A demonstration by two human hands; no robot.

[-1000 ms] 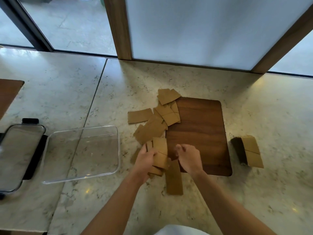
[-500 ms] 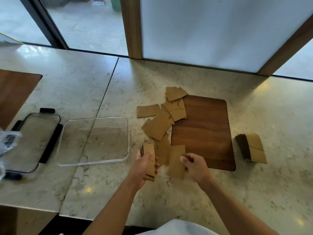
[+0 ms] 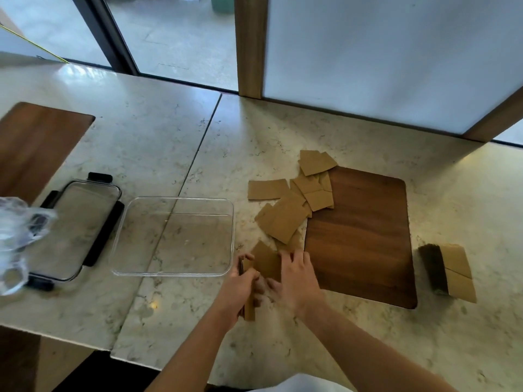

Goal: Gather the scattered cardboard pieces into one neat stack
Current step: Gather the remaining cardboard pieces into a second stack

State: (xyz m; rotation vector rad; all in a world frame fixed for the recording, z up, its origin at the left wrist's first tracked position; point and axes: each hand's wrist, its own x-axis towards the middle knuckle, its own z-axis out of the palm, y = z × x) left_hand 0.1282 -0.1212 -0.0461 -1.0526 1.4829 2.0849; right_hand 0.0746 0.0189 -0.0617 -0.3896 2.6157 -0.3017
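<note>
A: Listing item one: a small bundle of cardboard pieces (image 3: 249, 304) is held on edge in the left hand (image 3: 239, 287), the grip clenched around it, at the near edge of the scatter on the marble worktop (image 3: 353, 349).

B: And the right hand (image 3: 297, 281)?

A: It is laid against a loose cardboard piece (image 3: 267, 263) that is tilted up against the bundle. Its fingers (image 3: 285, 257) are spread over the piece's right edge; whether the piece is pinched or only pressed cannot be told.

B: Item two, the rest of the task's things?

A: A scatter of flat pieces (image 3: 285, 219) is recorded beyond the hands, overlapping one another. Some are lapped over the left edge of a dark wooden board (image 3: 365, 236). One piece (image 3: 267, 189) is set apart on the left of the scatter, and two more (image 3: 317, 162) at the far end.

B: Anything already stacked?

A: A separate stack (image 3: 452, 271) is noted on the worktop, right of the board and well apart from the hands.

B: Other entries?

A: A clear plastic container (image 3: 175, 236) just left of the hands, and beside it a lid with black clasps (image 3: 76, 227). A second wooden board (image 3: 36, 142) is seen at far left.
</note>
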